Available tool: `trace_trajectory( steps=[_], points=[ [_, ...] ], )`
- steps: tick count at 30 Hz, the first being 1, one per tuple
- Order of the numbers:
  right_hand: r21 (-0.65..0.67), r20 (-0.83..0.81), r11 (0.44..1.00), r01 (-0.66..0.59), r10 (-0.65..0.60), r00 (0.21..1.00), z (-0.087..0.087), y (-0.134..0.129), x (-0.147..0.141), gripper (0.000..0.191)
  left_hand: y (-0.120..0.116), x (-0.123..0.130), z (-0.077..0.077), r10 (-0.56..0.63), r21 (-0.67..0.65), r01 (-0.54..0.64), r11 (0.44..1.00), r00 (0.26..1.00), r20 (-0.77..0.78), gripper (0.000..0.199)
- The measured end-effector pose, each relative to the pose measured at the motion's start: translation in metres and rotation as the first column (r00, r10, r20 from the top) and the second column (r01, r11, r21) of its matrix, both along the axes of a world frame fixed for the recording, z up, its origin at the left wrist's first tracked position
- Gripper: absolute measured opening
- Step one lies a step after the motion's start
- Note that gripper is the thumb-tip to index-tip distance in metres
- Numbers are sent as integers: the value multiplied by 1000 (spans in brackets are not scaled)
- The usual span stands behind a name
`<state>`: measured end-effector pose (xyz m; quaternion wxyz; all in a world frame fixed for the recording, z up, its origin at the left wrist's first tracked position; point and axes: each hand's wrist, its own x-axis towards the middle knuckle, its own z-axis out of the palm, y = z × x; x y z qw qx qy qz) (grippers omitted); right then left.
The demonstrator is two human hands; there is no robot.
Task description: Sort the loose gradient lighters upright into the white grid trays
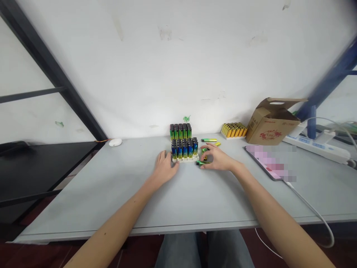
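A white tray (pixel 185 160) holds several upright lighters (pixel 185 149) with black tops and shiny blue-to-yellow bodies. At the tray's front left corner, my left hand (pixel 165 166) rests on the table, with its thumb and fingers closed on the edge. To the right of the tray, my right hand (pixel 219 158) has its thumb and a finger around a green lighter (pixel 199 163) that lies on its side. Part of that lighter is hidden by the hand. Another loose green lighter (pixel 204 153) is beside the index finger, and one more green-yellow lighter (pixel 209 140) lies farther back.
Behind the tray stand more green lighters (pixel 180 131). Near the wall are a block of yellow lighters (pixel 234 130), an open cardboard box (pixel 269 128) and a power strip (pixel 318 147). A tablet (pixel 264 163) with a white cable lies right; a white case (pixel 115 142) sits left.
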<state>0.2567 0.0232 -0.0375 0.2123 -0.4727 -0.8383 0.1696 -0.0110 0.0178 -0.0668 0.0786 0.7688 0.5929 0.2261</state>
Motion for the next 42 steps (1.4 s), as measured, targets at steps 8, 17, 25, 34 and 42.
trace_trajectory(
  steps=[8, 17, 25, 34, 42],
  points=[
    [-186, -419, 981, -57, -27, 908, 14, -3, 2, 29, -1, 0, 1, 0, -39, -1, 999, 1000, -8, 50],
    [-510, -859, 833, -215, -507, 71, 24, 5, 1, 15, -5, 2, 7, 5, -75, -6, 997, 1000, -20, 52],
    [-536, -835, 763, -362, -543, 91, 18, 7, -3, 33, -5, 2, 7, -2, -78, -2, 997, 998, -58, 52],
    [-542, -830, 717, -439, -539, 143, 16, 5, -8, 41, -6, 3, 8, -12, -66, 8, 998, 998, -54, 51],
    [-577, -807, 690, -438, -563, 176, 16, 4, -12, 38, -6, 1, 6, -28, -50, 27, 998, 999, -33, 49]
  ],
)
